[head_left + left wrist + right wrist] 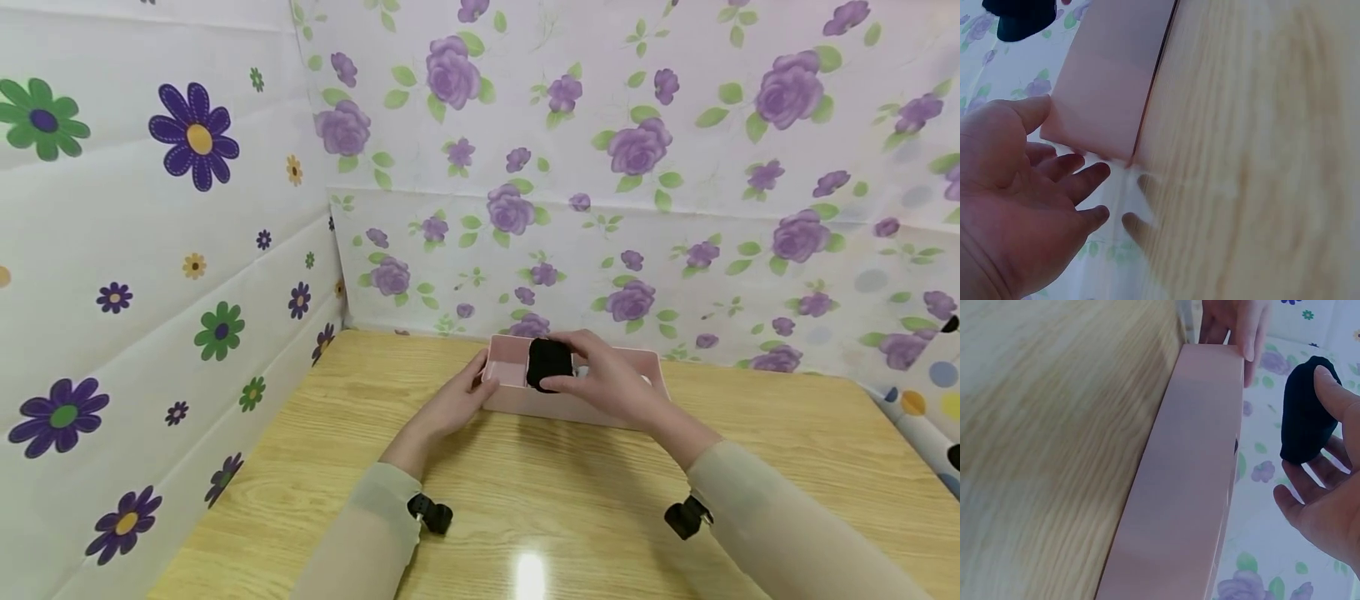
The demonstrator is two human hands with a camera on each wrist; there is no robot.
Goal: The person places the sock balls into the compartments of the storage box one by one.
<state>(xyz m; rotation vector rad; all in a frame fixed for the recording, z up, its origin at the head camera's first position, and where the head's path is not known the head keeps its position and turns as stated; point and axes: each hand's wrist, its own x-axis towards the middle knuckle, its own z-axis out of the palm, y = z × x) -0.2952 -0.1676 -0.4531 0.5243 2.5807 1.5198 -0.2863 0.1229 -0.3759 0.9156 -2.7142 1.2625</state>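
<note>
A long pink box (570,407) lies across the wooden table. My left hand (453,400) rests at its left end, thumb on the rim at the front corner; in the left wrist view its fingers lie loosely spread beside the end wall (1094,106). Between the thumb and fingers of my right hand (603,379) is a small black folded cloth bundle (550,364). In the right wrist view the bundle (1310,409) is held above the rim. From the head, it overlaps the box left of its middle. Part of the box interior is hidden behind the right hand.
Small whitish things (646,380) show inside the right part of the box. Behind the table hangs a wall sheet (450,250) with purple flowers, and another flowered sheet (150,333) stands along the left. A polka-dotted cloth (933,392) is at the right edge.
</note>
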